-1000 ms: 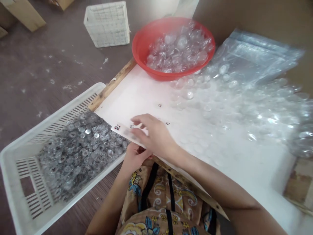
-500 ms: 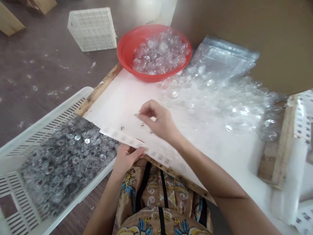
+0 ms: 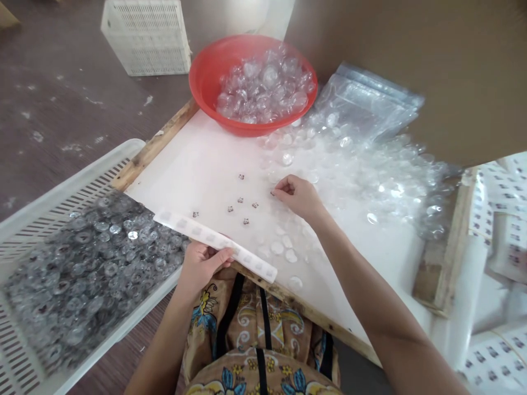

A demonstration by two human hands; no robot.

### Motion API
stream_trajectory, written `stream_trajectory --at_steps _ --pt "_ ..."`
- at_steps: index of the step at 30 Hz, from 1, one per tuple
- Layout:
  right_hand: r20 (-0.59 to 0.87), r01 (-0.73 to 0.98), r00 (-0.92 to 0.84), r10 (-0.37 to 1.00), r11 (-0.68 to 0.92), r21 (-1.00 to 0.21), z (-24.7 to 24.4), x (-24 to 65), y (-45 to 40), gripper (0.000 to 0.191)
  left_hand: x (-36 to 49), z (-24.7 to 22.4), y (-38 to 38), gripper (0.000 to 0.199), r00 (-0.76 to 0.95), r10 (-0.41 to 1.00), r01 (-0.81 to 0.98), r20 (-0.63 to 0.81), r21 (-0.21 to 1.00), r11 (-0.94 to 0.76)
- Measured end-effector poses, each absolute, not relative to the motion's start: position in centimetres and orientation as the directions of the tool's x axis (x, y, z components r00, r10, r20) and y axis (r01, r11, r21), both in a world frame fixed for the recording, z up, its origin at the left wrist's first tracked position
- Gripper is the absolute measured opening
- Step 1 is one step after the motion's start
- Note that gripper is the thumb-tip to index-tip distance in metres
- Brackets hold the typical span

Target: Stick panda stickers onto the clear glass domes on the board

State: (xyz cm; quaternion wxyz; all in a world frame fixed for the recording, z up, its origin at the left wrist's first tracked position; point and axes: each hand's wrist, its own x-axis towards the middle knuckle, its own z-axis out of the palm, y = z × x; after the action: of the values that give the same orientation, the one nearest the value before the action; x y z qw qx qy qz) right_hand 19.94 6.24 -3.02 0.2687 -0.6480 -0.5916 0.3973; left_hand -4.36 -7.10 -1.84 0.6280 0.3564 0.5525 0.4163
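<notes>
My left hand [image 3: 209,263] pinches the near edge of a folded white sticker strip [image 3: 214,241] with faint grey prints, at the board's front edge. My right hand [image 3: 297,196] is over the middle of the white board [image 3: 185,164], thumb and index finger pinched on a small dark sticker [image 3: 272,193]. Several small dark printed stickers [image 3: 246,221] lie between the hands. Clear round discs [image 3: 290,255] rest below my right forearm, and many more clear pieces [image 3: 370,170] spread across the board's right side.
A red basin [image 3: 201,82] of clear domes stands at the board's back edge, beside plastic bags [image 3: 366,104]. At left is a white crate [image 3: 135,145] full of clear pieces. Another white basket [image 3: 148,38] sits behind. Printed sheets [image 3: 494,351] lie at right.
My right hand has moved right, away from the strip, and more dark stickers now show on the board. My left hand still holds the strip. The whole view has shifted slightly.
</notes>
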Motion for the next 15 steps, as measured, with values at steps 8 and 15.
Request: stream_trajectory --at_steps 8,15 --pt "-0.059 0.792 -0.056 0.997 0.009 -0.611 -2.9 18.7 5.8 0.008 -4.6 -1.8 -7.2 0.021 0.042 0.910 -0.124 -0.412 0.902 0.414" --pt "0.007 0.766 -0.065 0.998 0.054 -0.640 -3.5 14.8 6.4 0.012 -4.4 -2.0 -7.1 0.026 0.045 0.904 -0.135 -0.425 0.894 0.427"
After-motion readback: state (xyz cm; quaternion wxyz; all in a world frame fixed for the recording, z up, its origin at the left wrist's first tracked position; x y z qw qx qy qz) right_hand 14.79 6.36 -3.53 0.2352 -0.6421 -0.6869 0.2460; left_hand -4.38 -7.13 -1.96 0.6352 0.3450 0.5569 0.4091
